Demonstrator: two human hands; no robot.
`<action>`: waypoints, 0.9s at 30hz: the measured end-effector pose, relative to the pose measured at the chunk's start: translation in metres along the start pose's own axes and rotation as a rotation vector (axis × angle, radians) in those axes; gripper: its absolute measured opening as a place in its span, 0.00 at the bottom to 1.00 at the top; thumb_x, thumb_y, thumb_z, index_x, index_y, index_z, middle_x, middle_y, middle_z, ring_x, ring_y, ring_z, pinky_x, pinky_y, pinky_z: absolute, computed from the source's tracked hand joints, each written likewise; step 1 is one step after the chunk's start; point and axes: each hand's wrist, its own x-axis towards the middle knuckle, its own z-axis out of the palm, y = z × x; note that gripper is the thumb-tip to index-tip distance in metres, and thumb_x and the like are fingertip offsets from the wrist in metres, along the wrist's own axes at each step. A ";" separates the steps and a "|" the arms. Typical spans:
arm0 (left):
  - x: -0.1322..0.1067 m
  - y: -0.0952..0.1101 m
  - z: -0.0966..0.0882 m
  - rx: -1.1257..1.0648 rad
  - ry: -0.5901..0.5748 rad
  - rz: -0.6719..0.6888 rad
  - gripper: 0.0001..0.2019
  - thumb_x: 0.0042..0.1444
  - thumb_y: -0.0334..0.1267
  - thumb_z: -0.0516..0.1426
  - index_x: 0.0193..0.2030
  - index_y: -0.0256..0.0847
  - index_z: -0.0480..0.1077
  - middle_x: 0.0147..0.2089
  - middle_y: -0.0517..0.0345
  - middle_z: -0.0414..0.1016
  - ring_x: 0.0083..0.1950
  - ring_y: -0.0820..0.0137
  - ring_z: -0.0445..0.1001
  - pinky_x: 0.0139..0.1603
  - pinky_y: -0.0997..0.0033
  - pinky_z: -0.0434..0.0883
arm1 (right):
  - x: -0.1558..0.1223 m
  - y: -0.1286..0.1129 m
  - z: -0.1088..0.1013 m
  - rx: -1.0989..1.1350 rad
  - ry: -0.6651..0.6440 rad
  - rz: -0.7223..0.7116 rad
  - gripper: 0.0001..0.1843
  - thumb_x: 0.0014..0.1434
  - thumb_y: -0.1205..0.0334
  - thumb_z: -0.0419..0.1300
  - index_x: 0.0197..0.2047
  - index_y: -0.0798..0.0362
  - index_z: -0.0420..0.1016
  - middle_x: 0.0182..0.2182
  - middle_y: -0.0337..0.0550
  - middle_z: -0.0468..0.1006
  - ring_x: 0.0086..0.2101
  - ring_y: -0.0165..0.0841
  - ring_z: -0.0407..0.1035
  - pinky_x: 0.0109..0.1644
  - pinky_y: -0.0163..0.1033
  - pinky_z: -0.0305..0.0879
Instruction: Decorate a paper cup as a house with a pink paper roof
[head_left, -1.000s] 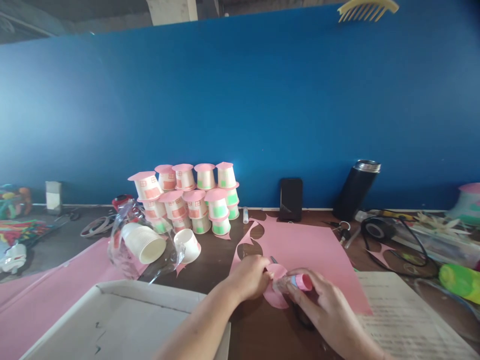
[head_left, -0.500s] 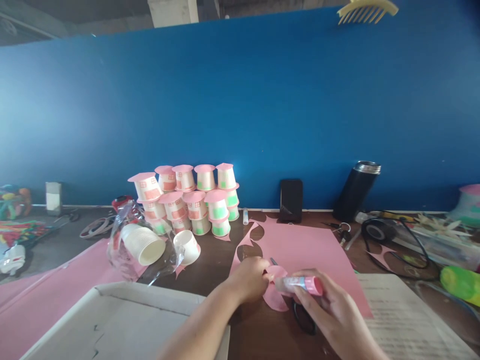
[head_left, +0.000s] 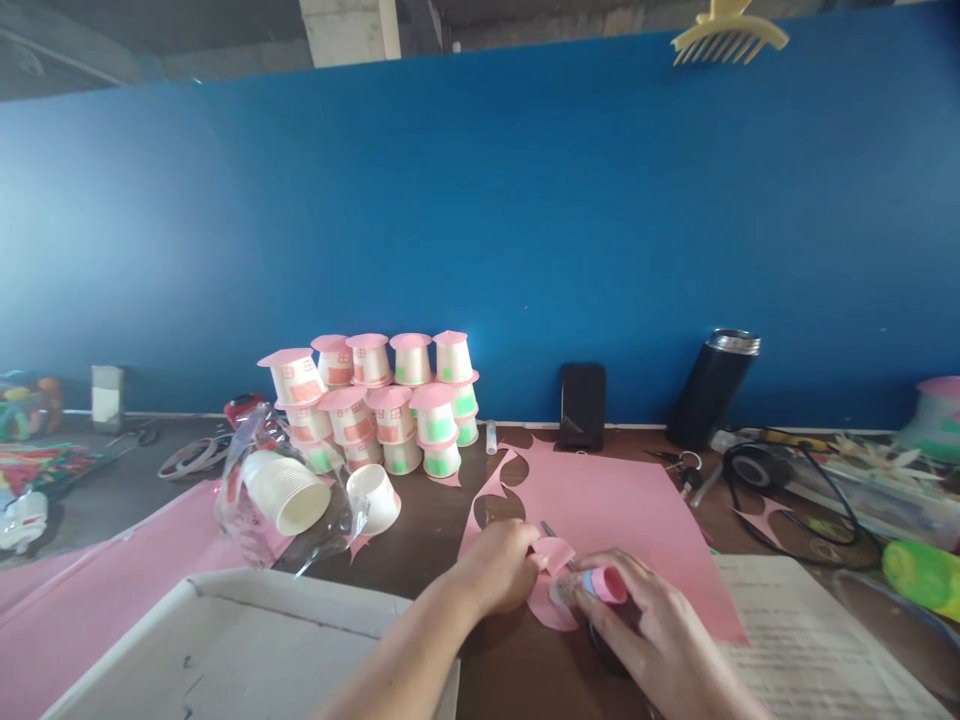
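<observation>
My left hand [head_left: 496, 572] is closed on the edge of a small pink paper circle [head_left: 550, 580] lying on the brown table. A glue stick [head_left: 598, 585] with a pink cap is gripped in my right hand [head_left: 651, 630], its tip pressed on the circle. Both hands rest at the near edge of a large pink paper sheet [head_left: 615, 510] with round cut-outs. Dark scissors lie partly hidden under my right hand.
A pile of paper-cup houses with pink roofs [head_left: 379, 400] stands at the blue wall. A bag of white cups [head_left: 281, 495] and a loose cup [head_left: 375, 497] lie left. A white box [head_left: 225, 650] sits near left. Phone [head_left: 582, 406], black flask [head_left: 711, 388], tape and cables are right.
My right hand tilted the glue stick back down onto the pink circle after lifting it slightly. My left hand stayed on the circle. The view dropped a little.
</observation>
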 end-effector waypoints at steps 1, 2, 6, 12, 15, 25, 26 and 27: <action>0.001 -0.001 0.001 -0.002 0.001 0.002 0.09 0.56 0.36 0.50 0.31 0.40 0.70 0.37 0.52 0.77 0.37 0.66 0.72 0.33 0.70 0.60 | -0.001 -0.002 -0.002 0.019 -0.001 0.010 0.09 0.63 0.53 0.55 0.36 0.47 0.73 0.37 0.40 0.80 0.38 0.36 0.74 0.44 0.36 0.67; 0.001 -0.001 0.002 -0.003 0.002 0.002 0.10 0.57 0.37 0.49 0.31 0.40 0.70 0.36 0.52 0.77 0.36 0.66 0.72 0.31 0.70 0.59 | -0.001 -0.005 -0.004 0.053 0.002 0.020 0.10 0.63 0.52 0.56 0.35 0.47 0.73 0.34 0.39 0.80 0.36 0.35 0.74 0.42 0.36 0.68; 0.004 -0.004 0.006 -0.011 0.007 0.001 0.09 0.56 0.38 0.50 0.30 0.40 0.70 0.34 0.53 0.76 0.34 0.67 0.71 0.30 0.70 0.58 | -0.004 -0.009 -0.011 0.215 0.070 0.050 0.13 0.61 0.48 0.55 0.39 0.48 0.72 0.30 0.39 0.79 0.29 0.34 0.73 0.34 0.34 0.69; 0.004 -0.004 0.006 -0.025 0.012 -0.005 0.10 0.57 0.38 0.50 0.31 0.40 0.71 0.35 0.53 0.76 0.35 0.67 0.72 0.31 0.70 0.59 | -0.003 -0.003 -0.008 0.042 0.040 0.007 0.10 0.60 0.52 0.56 0.38 0.47 0.73 0.33 0.39 0.80 0.35 0.37 0.75 0.40 0.37 0.68; 0.002 -0.003 0.004 -0.025 0.012 -0.013 0.10 0.57 0.38 0.50 0.31 0.40 0.70 0.35 0.52 0.76 0.35 0.66 0.72 0.30 0.70 0.58 | -0.003 -0.003 -0.003 -0.013 0.043 -0.017 0.09 0.60 0.53 0.55 0.37 0.47 0.73 0.33 0.39 0.80 0.34 0.36 0.75 0.40 0.37 0.69; 0.000 -0.002 0.002 -0.020 0.004 -0.016 0.10 0.58 0.38 0.50 0.31 0.40 0.69 0.38 0.52 0.76 0.38 0.66 0.73 0.32 0.71 0.60 | -0.003 -0.005 -0.004 -0.106 0.003 0.017 0.10 0.59 0.55 0.54 0.28 0.47 0.67 0.25 0.36 0.75 0.28 0.34 0.70 0.34 0.36 0.67; 0.001 -0.002 0.003 -0.017 0.002 -0.014 0.10 0.58 0.38 0.49 0.31 0.40 0.69 0.38 0.52 0.76 0.37 0.66 0.73 0.32 0.71 0.60 | -0.003 -0.004 -0.006 -0.035 0.014 0.025 0.09 0.60 0.55 0.54 0.29 0.47 0.68 0.26 0.37 0.76 0.29 0.35 0.71 0.35 0.36 0.67; 0.001 -0.002 0.003 -0.015 -0.002 -0.011 0.10 0.58 0.38 0.50 0.31 0.40 0.70 0.37 0.52 0.76 0.37 0.66 0.73 0.31 0.71 0.60 | -0.003 -0.004 -0.007 0.036 0.038 0.033 0.09 0.60 0.55 0.54 0.31 0.47 0.69 0.27 0.37 0.77 0.30 0.35 0.72 0.36 0.35 0.68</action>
